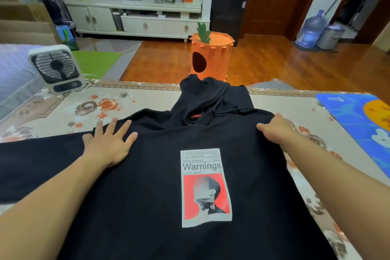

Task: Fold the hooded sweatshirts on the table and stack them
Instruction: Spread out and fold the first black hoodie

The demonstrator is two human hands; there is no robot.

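A black hooded sweatshirt (156,186) lies front up on the table (63,107), its hood (209,95) pointing away from me and a white and red "Warnings" print (204,188) on its chest. One sleeve stretches out to the left. My left hand (109,141) presses flat with spread fingers on the left shoulder. My right hand (276,126) grips the right shoulder edge, fingers curled under the fabric.
A small white fan (56,69) stands at the table's far left corner. A blue patterned mat (363,120) lies at the right edge. Beyond the table stand an orange carrot-shaped bin (211,55), a white cabinet and a water jug on the wooden floor.
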